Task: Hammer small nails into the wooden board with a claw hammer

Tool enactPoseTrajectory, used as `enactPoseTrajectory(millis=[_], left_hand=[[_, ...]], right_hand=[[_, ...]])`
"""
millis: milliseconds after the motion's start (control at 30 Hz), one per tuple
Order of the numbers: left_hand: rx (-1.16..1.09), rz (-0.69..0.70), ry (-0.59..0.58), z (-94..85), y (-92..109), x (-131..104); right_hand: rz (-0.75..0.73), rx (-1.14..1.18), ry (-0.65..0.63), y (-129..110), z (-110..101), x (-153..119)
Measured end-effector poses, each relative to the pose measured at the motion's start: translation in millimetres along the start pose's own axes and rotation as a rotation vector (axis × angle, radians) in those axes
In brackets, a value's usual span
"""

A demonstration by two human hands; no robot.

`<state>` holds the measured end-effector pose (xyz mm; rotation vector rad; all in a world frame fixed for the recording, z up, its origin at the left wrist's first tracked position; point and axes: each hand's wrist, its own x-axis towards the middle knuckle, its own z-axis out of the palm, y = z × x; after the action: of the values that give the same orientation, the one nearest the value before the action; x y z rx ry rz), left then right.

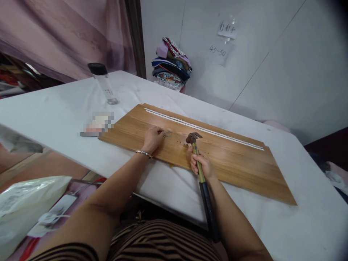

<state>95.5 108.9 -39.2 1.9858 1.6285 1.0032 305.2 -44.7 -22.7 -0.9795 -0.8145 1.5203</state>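
Wide brown wooden board (239,163) lies flat, set at a slant, on a table with a white cover (307,217). Two narrow white strips with fine markings (203,128) run along its far side. Right hand (202,165) closed firmly around the yellowish upper shaft of a hammer with a rusty brown metal head and black lower grip (199,163); head is over the middle of the board, contact with the surface not determinable. Left hand (153,139) at the board's left half, fingers bent and drawn together beside thin silver metal nails (168,134); cannot tell whether these are pinched or only lying at the fingertips. Small dark specks (181,142) on the wood between the left hand and the hammer head, too small to identify. Clear bottle with a black lid (104,85) stands on the table beyond the board's left end.
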Motion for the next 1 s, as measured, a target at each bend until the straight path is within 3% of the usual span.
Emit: enactPoseTrajectory(millis=[1000], left_hand=[[0.083,0.136,-0.059,-5.5,6.6,-4.4]], right_hand=[[0.036,-0.012,0.040,2.4,-2.1,-6.7]])
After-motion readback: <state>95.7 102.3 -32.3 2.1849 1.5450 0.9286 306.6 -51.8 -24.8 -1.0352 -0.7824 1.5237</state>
